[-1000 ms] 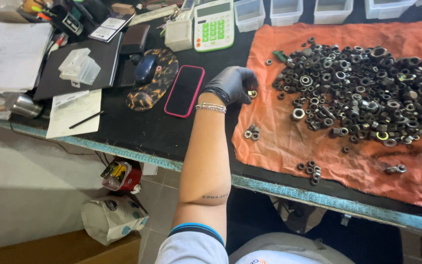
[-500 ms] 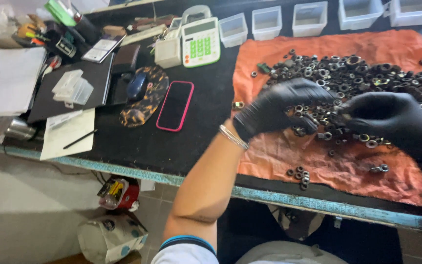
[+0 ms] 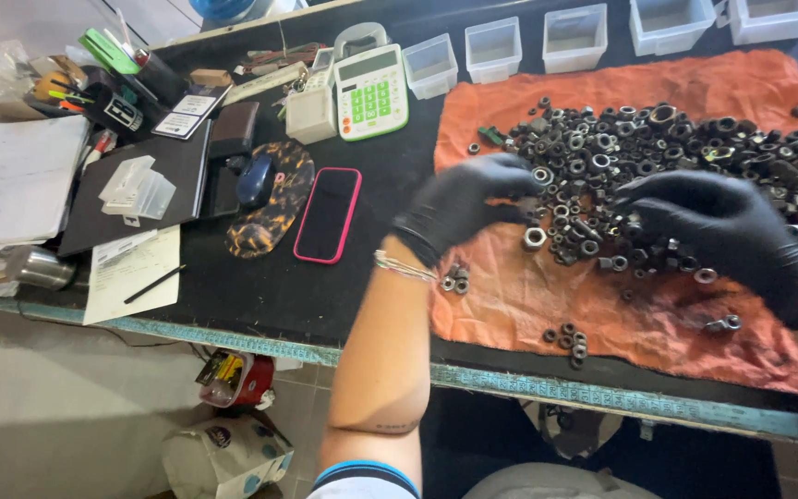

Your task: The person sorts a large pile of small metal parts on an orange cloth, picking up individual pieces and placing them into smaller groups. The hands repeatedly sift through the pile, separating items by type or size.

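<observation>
A black table [image 3: 233,296] fills the view, its near edge trimmed with a worn measuring strip. Across its right half lies an orange cloth [image 3: 547,305], rumpled and stained, and on the cloth's upper part sits a heap of dark nuts [image 3: 667,148], washers and rings, thinning out toward the person.

Both hands wear black gloves and rest at the near edge of the heap. The right hand [image 3: 727,231] lies palm down, fingers spread and slightly curled over the loose pieces; whether it grips anything I cannot tell. The left hand [image 3: 468,203] is curled, its fingertips drawn together at the heap's left edge around small pieces, but the blur hides what exactly is pinched. A thin bracelet [image 3: 404,268] circles the left wrist.

Along the far edge stand clear plastic bins [image 3: 574,37] in a row. Left of the cloth are a white calculator [image 3: 371,91] with green keys, a phone [image 3: 327,214] in a pink case lying face up, a mottled mouse pad [image 3: 270,208] with a blue mouse [image 3: 254,180], a black clipboard [image 3: 140,199], and papers with a pen [image 3: 154,285].

Small clusters of nuts lie apart from the heap: one just beside the left wrist [image 3: 454,280], another near the cloth's front edge [image 3: 570,340]
</observation>
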